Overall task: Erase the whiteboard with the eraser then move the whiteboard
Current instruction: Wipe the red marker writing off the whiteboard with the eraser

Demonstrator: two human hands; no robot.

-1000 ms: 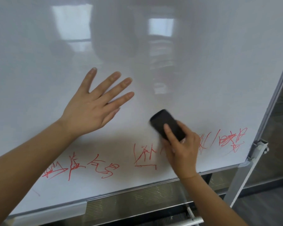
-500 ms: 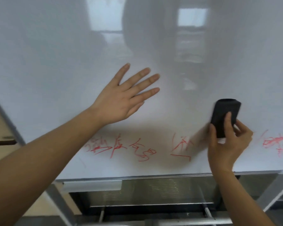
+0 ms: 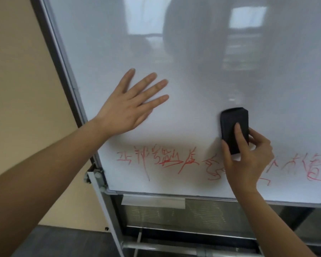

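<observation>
Whiteboard [image 3: 202, 58] fills most of what I see. It stands on a metal frame [image 3: 107, 206], and its left edge and bottom edge are both in sight. Shiny reflections sit on its upper part.

My left hand [image 3: 127, 108] lies flat on the board near the left edge. Its fingers are straight and spread out, and it is not holding anything.

My right hand [image 3: 248, 160] grips the black eraser [image 3: 233, 127]. The thumb is on the left side of the eraser, one finger lies along its back, and the other fingers curl round its right side. The eraser is pressed on the board, standing up tall, just above the writing and closer to the bottom edge than the top.

Red writing [image 3: 161, 160] runs in a line along the lower part of the board, just above the bottom edge. My right hand covers part of it. More red marks go on to the right edge of my view.

A small tray [image 3: 153, 201] hangs under the bottom edge, near the left corner. A tan wall [image 3: 22, 89] is left of the board.
</observation>
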